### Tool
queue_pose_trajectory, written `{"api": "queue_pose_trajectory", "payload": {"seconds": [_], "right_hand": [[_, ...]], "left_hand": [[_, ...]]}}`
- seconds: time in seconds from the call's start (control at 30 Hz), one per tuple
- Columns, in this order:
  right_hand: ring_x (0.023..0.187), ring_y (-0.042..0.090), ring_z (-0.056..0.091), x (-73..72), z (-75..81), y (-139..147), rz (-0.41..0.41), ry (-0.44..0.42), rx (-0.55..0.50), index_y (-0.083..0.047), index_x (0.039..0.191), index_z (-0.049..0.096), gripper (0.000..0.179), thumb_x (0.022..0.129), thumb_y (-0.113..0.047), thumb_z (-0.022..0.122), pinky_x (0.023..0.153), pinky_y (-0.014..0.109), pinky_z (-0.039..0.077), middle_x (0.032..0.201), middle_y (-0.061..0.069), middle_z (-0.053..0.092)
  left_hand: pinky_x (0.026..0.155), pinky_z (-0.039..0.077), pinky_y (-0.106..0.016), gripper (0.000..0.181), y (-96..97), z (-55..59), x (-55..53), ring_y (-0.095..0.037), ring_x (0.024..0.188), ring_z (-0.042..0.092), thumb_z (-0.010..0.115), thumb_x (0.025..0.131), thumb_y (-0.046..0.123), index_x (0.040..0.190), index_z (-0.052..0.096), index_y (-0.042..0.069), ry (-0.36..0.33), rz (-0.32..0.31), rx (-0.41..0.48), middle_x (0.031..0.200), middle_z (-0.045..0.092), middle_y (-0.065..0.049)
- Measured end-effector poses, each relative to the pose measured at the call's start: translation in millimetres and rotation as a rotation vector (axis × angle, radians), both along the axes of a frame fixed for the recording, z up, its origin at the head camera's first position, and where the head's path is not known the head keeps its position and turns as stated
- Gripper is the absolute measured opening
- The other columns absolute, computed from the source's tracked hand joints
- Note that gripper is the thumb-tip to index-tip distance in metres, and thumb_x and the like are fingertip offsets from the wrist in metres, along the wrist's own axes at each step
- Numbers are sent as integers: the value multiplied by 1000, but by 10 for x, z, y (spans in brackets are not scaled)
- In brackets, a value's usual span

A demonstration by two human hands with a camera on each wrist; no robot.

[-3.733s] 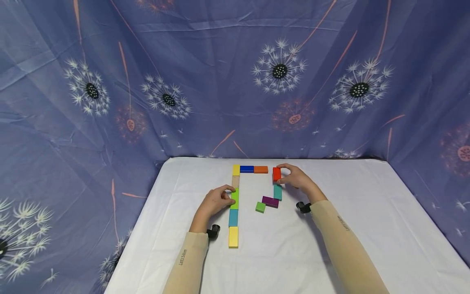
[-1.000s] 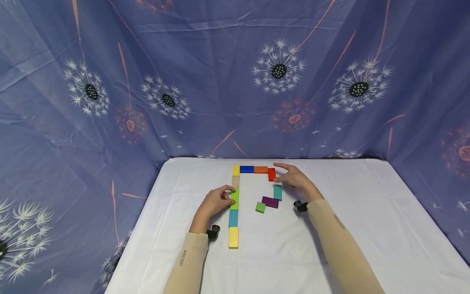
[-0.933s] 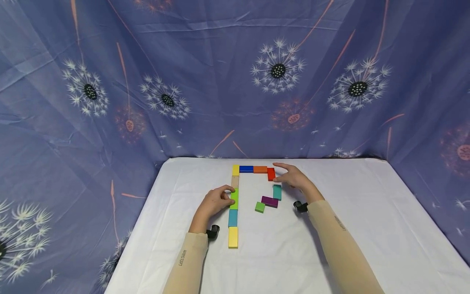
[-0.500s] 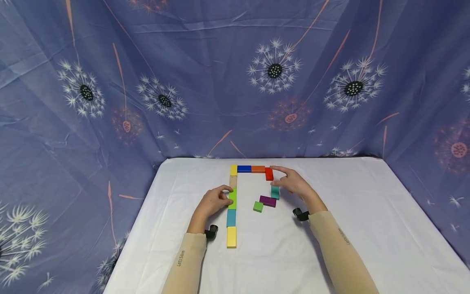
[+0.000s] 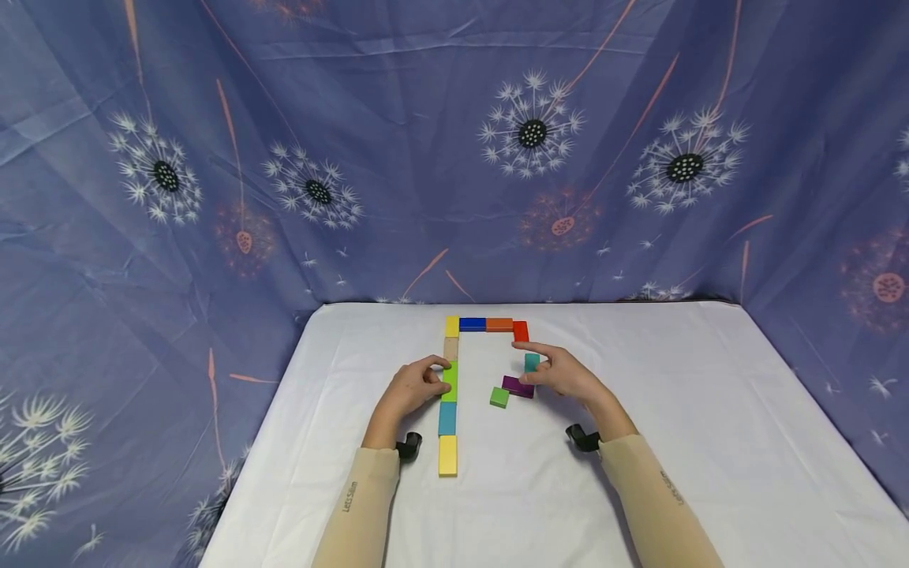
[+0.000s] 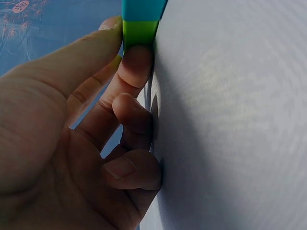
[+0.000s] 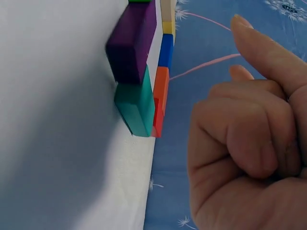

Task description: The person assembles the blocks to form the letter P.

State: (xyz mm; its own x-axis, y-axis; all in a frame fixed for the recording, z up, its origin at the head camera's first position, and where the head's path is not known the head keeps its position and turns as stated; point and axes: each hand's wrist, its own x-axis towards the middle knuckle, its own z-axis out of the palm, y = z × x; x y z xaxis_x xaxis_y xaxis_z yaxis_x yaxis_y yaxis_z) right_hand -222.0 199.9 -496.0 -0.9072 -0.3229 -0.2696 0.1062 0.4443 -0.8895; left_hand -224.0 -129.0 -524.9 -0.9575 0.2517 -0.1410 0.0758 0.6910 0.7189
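In the head view my left hand (image 5: 410,390) pinches a lime green block (image 5: 452,377) in the left column, thumb at its near end and a finger at its far end. The left wrist view shows fingertips against the green block (image 6: 139,32). My right hand (image 5: 568,375) hovers over a teal block (image 5: 532,360) and a purple block (image 5: 515,389), index finger and thumb spread, the other fingers curled and holding nothing. A small green block (image 5: 499,397) lies against the purple one. The red block (image 5: 521,330) sits at the right end of the top row.
The left column also has a yellow block (image 5: 452,325), a plain wood block (image 5: 450,349), a blue block (image 5: 447,418) and a larger yellow block (image 5: 447,456). Blue (image 5: 472,324) and orange (image 5: 499,324) blocks form the top row. A patterned curtain (image 5: 398,158) stands behind the white table (image 5: 675,410).
The right hand moved the red block left against the orange one, let go, and drew back toward the teal and purple blocks. The left hand stays at the lime green block.
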Motion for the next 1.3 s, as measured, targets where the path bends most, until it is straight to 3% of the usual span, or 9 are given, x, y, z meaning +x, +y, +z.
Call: {"api": "queue_pose_trajectory", "payload": {"seconds": [0.3,0.53,0.9,1.3], "right_hand": [[49,15,20,101,-104,-44,65,-19,-10,-21,154,57,64,95,-15,78,47,26,24,60,-5,28],[49,15,20,132,-151,-104,39,-51,-5,-19,146,64,57,92,-15,81,47,26,24,60,-5,29],[45,12,25,199,-285,-196,46,-23,-31,-13,132,68,48,87,-12,85,45,24,27,60,-5,35],[45,10,28,208,-337,-250,44,-7,16,-11,124,72,42,84,-11,87,46,24,27,60,-7,37]], "left_hand": [[78,45,-33,37,16,-2,7,-15,72,58,81,94,26,129,70,23,0,1,11,82,70,5],[78,44,-33,37,22,8,3,-15,72,57,82,93,26,129,71,24,6,11,10,82,70,4],[77,44,-33,38,11,11,-2,-15,72,57,82,93,26,129,71,24,3,12,3,82,70,4],[79,45,-33,38,8,-3,-5,-14,73,58,82,93,25,129,70,23,17,-2,8,81,71,5]]}}
